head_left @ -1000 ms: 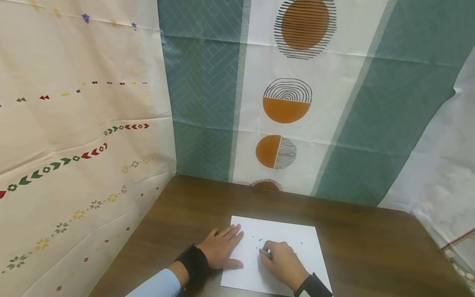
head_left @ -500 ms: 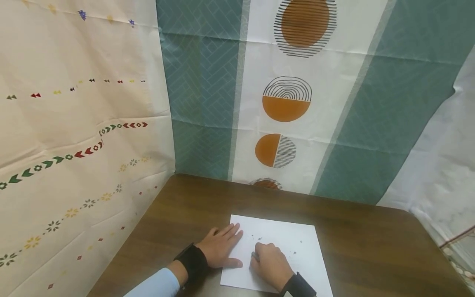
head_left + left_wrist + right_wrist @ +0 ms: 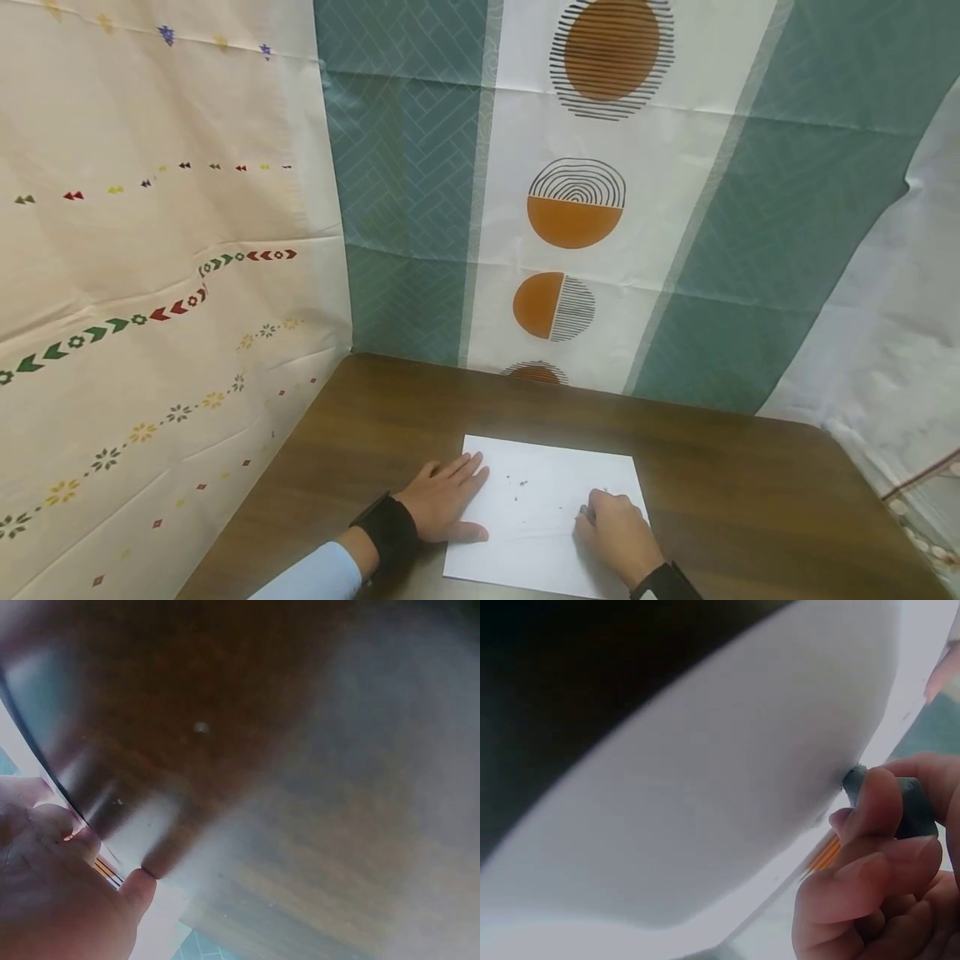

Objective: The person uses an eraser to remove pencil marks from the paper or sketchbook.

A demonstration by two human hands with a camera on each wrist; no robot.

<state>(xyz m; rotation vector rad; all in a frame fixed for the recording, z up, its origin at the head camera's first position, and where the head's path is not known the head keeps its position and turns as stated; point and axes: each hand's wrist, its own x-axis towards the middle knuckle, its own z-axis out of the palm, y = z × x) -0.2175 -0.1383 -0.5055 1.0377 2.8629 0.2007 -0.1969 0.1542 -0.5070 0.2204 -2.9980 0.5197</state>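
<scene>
A white sheet of paper (image 3: 525, 568) lies on the brown table. My left hand (image 3: 446, 502) rests flat on its left edge, fingers spread and thumb apart. Over the right part of the sheet, my right hand (image 3: 621, 537) pinches a small dark grey eraser (image 3: 916, 808) between thumb and fingers, its end right at the paper. In the right wrist view the other fingers curl below it, and the hand hides part of it. Dark crumbs (image 3: 523, 482) are scattered over the sheet, and faint grey lines (image 3: 536, 536) run across its middle.
The wooden table (image 3: 397, 417) extends around the sheet on both sides and behind it. A green and white patterned cloth (image 3: 420, 208) hangs at the back edge. A cream cloth (image 3: 225, 200) hangs on the left and a white one (image 3: 885, 333) on the right.
My right hand first slid left across the sheet with the eraser, then swept right to near its right edge. My left hand stays in place.
</scene>
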